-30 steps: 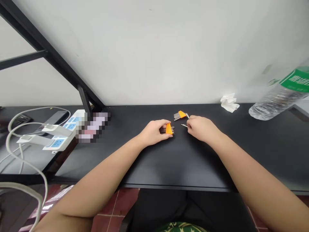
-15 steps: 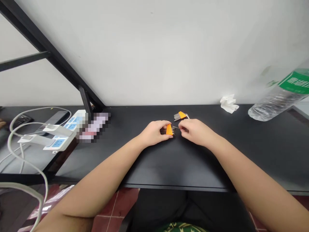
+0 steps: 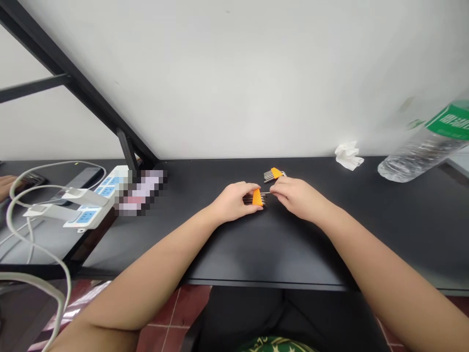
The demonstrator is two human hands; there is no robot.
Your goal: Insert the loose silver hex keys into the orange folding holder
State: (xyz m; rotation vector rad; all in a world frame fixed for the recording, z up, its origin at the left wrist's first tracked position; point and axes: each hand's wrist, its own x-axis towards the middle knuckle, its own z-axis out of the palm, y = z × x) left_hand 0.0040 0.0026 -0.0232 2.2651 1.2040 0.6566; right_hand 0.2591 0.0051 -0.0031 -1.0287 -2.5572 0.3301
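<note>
The orange plastic holder full of thin metal keys point(image 3: 257, 197) lies on the black bench point(image 3: 366, 234), near the middle and a little toward the back wall. The left hand point(image 3: 234, 201) is curled around its back end and holds it down. The right hand point(image 3: 295, 196) is just beside it, and its fingertips pinch one thin silver key point(image 3: 266, 193) whose tip touches the holder. A second orange holder with metal keys point(image 3: 274, 174) lies just behind the right hand, partly hidden by it.

There is a lot of bare bench in front of both hands, up to the front edge, and more bare bench to the right. A crumpled white tissue point(image 3: 348, 156) sits near the back wall. A clear plastic bottle with a green label point(image 3: 425, 142) lies at the far right, cut off by the picture edge; its white writing is too blurry to read. On the left sits a white power strip with blue sockets point(image 3: 95, 200), with white cables point(image 3: 32, 234), beside a blurred-out patch.
</note>
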